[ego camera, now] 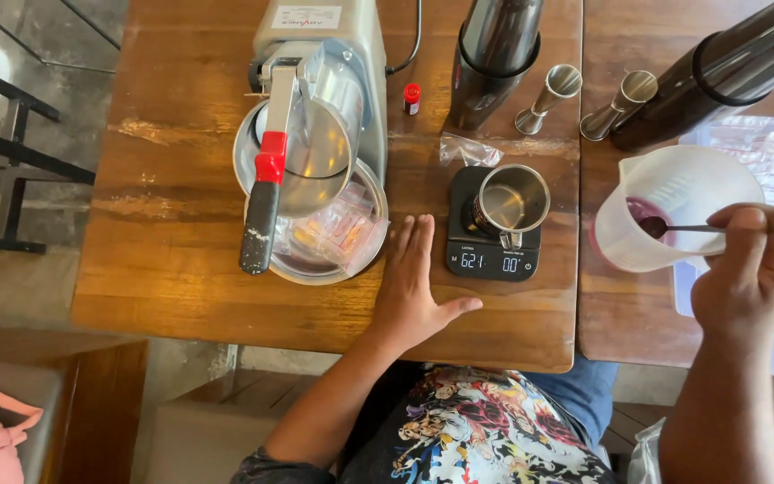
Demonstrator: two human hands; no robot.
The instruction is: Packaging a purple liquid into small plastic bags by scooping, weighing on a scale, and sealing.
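Head view:
right hand (754,269): pinching spoon (692,228), handle pointing left, bowl probably inside tilted white jug (674,211)
left hand (414,282): flat, spread on desk (181,269)

Single head-worn view, looking steeply down from above onto brown wooden tabletop (181,269). Close range: forearms and printed shirt fill lower edge. Facing forward across table; grey metal ice-shaving machine (315,134) upper centre, black digital scale (493,255) mid-frame, translucent plastic measuring jug (674,206) at right. Floor and dark metal chair legs (20,161) at left margin. No second view to overlap.
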